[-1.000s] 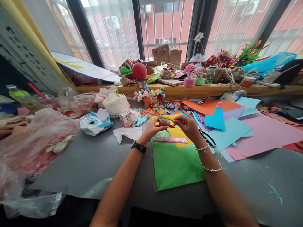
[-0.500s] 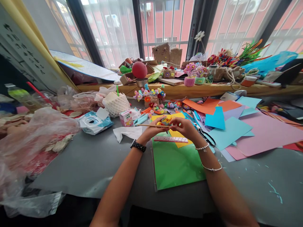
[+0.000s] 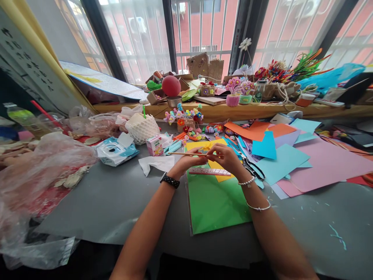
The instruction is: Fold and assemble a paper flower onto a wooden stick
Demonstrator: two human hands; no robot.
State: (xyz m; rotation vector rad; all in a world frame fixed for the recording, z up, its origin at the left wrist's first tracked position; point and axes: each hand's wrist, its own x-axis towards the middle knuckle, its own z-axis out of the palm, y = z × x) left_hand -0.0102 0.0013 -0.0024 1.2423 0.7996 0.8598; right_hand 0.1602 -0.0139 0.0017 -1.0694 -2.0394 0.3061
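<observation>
Over the green paper sheet (image 3: 218,206), my two hands meet around a thin wooden stick (image 3: 177,153) and a small crumpled or curled yellow paper piece (image 3: 205,148). My left hand (image 3: 188,161) is closed under the stick, which lies level across its fingers. With fingertips bent in a pinch, my right hand (image 3: 225,156) grips the stick's right part beside the yellow paper. Fingers partly hide the paper, so how it joins the stick cannot be made out. Just below the hands, a pink ruler (image 3: 210,171) lies across yellow paper (image 3: 223,178).
Black-handled scissors (image 3: 254,168) lie right of my right hand, near blue and pink paper sheets (image 3: 335,163). To the left are a wipes pack (image 3: 116,149), a white tissue (image 3: 155,163) and a small pink box (image 3: 155,146). Pipe-cleaner flowers (image 3: 185,118) stand behind.
My right hand has shifted slightly left, its fingers curling further over the yellow paper and stick. More of the stick's right end shows past the fingers. The left hand has barely moved.
</observation>
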